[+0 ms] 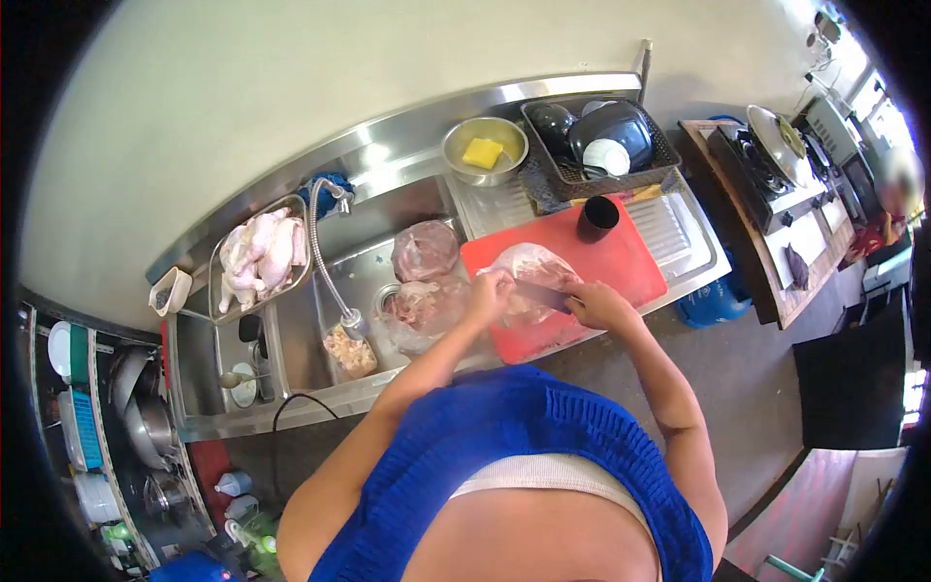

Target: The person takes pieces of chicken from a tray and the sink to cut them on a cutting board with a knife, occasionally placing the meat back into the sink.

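Note:
My right hand point(596, 305) grips a knife point(543, 295), its broad blade lying across a clear plastic bag of raw meat point(531, 260). At the bag's left side, my left hand point(495, 289) is closed with its fingers pinching the plastic near the blade's tip. Bag and knife are over a red cutting board point(630, 257). A black cup point(598, 218) stands on the board just beyond the bag. To the left, in the sink, lie more bagged pieces of meat point(425, 250) and a bag of small pale chunks point(349, 351).
Whole raw chickens fill a metal tray point(306, 254) behind the sink. A flexible faucet point(330, 281) hangs over the basin. Behind the board stand a steel bowl point(456, 160) with a yellow sponge point(482, 152) and a dish rack point(669, 155). A gas stove point(752, 165) is at right.

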{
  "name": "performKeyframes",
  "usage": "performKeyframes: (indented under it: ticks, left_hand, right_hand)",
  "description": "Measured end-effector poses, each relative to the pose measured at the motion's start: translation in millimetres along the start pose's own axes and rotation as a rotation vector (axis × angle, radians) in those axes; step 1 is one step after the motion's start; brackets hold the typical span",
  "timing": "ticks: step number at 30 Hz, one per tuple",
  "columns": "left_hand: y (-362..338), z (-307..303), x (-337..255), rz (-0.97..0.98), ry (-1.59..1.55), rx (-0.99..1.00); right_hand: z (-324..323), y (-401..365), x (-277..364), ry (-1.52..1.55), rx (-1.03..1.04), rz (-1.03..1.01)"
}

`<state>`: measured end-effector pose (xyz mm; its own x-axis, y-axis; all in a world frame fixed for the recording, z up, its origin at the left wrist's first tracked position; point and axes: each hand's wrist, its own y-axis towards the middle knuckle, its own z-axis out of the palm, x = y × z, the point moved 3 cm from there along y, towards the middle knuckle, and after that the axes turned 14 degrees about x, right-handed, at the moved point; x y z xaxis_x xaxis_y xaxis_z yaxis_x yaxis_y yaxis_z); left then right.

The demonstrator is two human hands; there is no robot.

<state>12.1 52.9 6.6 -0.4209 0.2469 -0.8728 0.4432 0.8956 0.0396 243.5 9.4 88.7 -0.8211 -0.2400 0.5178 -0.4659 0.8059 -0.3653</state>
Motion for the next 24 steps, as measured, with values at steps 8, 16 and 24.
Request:
performKeyframes:
  ticks: [8, 16, 24]
  left_hand:
    - [-9, 3, 22, -0.114, -0.076, -0.014]
    - [2, 0, 13, -0.176, 0.041, 0.041]
    - [31, 6, 16, -0.008, 0.233, 0.308]
  right_hand:
    - [-18, -54, -1, -0.014, -0.059, 0.04]
    - [-13, -69, 4, 0.09, -0.138, 0.088]
    - [6, -74, 2, 0.016, -0.196, 0.202]
